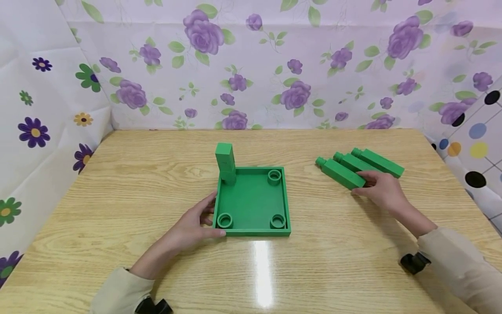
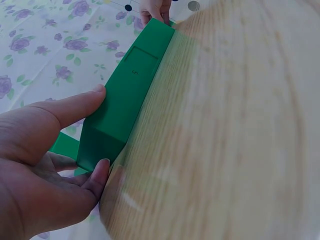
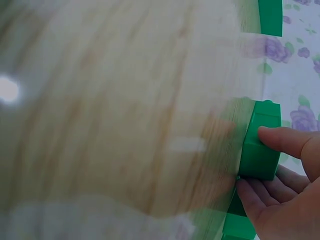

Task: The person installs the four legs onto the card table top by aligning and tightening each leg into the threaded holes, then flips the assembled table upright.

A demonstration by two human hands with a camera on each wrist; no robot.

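Note:
A square green base [image 1: 252, 200] with raised walls and round corner sockets lies on the table. At its back left corner stands an upright green post [image 1: 225, 161]. My left hand [image 1: 192, 226] grips the front left corner, thumb at the front wall and fingers along the left side; the left wrist view shows the base's outer wall [image 2: 125, 90] between thumb and fingers. Over on the right, my right hand [image 1: 382, 189] pinches the near end of a lying green post [image 1: 341, 173] with a round peg at its far end. The right wrist view shows the thumb on this post [image 3: 262, 145].
Two more green posts lie beside the held one, a middle post [image 1: 354, 161] and a far post [image 1: 380, 161], their pegs pointing to the back left. Flowered sheets [image 1: 251, 65] hang behind and beside the wooden table [image 1: 157, 157].

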